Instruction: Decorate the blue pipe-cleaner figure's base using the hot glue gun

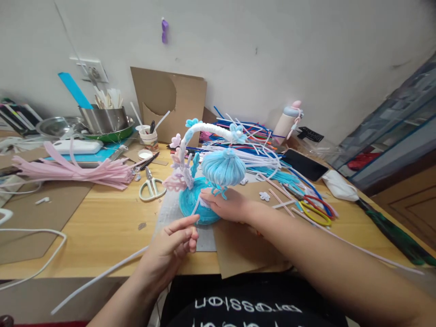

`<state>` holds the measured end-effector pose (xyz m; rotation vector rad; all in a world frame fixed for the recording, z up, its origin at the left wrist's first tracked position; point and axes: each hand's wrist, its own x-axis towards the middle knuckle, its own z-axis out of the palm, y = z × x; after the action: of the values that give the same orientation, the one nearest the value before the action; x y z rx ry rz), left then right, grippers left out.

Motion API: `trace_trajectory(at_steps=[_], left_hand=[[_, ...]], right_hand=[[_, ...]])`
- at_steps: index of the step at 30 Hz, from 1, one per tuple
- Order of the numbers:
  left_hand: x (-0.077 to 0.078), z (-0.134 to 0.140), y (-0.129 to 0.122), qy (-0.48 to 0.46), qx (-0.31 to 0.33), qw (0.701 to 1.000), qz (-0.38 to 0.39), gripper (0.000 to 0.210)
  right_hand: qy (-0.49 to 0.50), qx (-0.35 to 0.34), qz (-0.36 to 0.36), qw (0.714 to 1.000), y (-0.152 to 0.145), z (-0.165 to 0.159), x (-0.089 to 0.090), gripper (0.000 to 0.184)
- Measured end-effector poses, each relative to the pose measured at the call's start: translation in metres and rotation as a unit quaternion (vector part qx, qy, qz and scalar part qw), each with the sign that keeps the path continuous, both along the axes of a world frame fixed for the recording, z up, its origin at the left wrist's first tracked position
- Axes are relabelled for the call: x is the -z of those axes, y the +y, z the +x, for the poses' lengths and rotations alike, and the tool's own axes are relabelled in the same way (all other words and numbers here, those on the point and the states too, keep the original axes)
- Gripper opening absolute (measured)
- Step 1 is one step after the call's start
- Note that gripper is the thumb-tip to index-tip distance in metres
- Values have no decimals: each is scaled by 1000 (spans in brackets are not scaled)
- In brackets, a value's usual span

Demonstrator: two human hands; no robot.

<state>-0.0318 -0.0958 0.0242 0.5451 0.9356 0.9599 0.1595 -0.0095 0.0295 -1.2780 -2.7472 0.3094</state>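
Note:
A blue coiled pipe-cleaner disc (190, 210) lies on a grey mat (167, 227). From it rises a white arched stem (210, 129) with blue and pink flowers; a blue pipe-cleaner dome (224, 168) hangs below the arch's end. My right hand (229, 205) reaches under the dome, fingers closed on a small white fuzzy piece (205, 200) against the disc, partly hidden. My left hand (179, 238) is in front of the disc, thumb and fingers pinching a white pipe cleaner (102, 276). Its long end trails down to the left; the other end runs up toward my right fingers.
Scissors (151, 187) and a pink pipe-cleaner bundle (81, 167) lie to the left. Behind are a cup (149, 137), a cardboard sheet (190, 102) and piled pipe cleaners (259, 156). Yellow-and-red-handled scissors (316, 214), a phone (304, 164) and a bottle (288, 123) are at right.

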Motion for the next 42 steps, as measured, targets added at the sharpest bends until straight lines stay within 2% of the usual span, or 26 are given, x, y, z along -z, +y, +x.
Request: trace_trajectory(at_steps=[5, 8, 12, 16, 19, 22, 25, 28, 30, 32, 37, 39, 42], left_hand=[[-7, -23, 15, 143, 41, 986, 75, 31], [-15, -33, 24, 212, 31, 972, 94, 36], [-21, -28, 28, 266, -5, 958, 104, 45], [-21, -16, 27, 343, 4, 927, 152, 42], [-20, -8, 27, 413, 5, 884, 219, 34], [-15, 1, 30, 498, 1, 808, 315, 22], [-3, 10, 33, 578, 53, 727, 369, 24], [8, 15, 35, 613, 98, 687, 378, 33], [9, 17, 39, 617, 117, 680, 378, 35], [6, 17, 45, 604, 141, 686, 381, 32], [-9, 10, 69, 504, 210, 738, 397, 22], [-12, 4, 76, 489, 231, 736, 407, 22], [-9, -3, 81, 501, 254, 711, 423, 27]], right_hand=[[1, -9, -2, 1000, 2, 2, 2, 27], [-2, -12, -8, 1000, 4, 3, 5, 26], [-10, -23, -17, 1000, 9, 3, 0, 24], [-27, -58, -37, 997, 16, 7, -17, 27], [-38, -77, -54, 995, 23, 12, -28, 26], [-34, -76, -59, 995, 29, 15, -32, 26], [-23, -82, -64, 994, 34, 16, -31, 30], [-16, -88, -73, 993, 34, 17, -28, 30], [-11, -83, -76, 994, 33, 20, -25, 30], [-2, -73, -80, 994, 31, 22, -21, 32], [36, -39, -87, 995, 29, 21, -10, 28], [54, -27, -84, 995, 29, 19, -6, 25], [74, -15, -70, 995, 26, 16, -1, 20]])
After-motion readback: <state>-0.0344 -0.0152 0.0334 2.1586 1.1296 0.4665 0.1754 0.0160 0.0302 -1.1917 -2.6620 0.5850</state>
